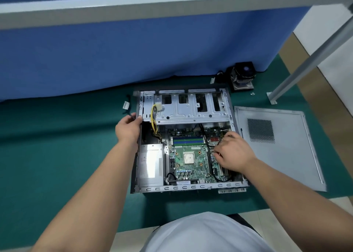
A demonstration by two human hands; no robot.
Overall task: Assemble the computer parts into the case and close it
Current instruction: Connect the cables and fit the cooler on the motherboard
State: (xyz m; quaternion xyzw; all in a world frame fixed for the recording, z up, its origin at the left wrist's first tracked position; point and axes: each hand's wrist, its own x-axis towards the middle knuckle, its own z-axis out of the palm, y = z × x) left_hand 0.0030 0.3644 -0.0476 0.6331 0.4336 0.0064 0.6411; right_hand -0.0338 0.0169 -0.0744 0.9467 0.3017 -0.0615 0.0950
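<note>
My left hand (128, 126) grips the left wall of the open computer case (236, 183), mid-mat. My right hand (232, 152), fingers curled, works at the motherboard's (191, 172) right edge; what it pinches I cannot tell. Pressing hard could bend pins or smear the bare CPU (189, 158).

Bright, even overhead light with soft shadows; wide-angle lens bends the edges; the view is slightly soft throughout.
</note>
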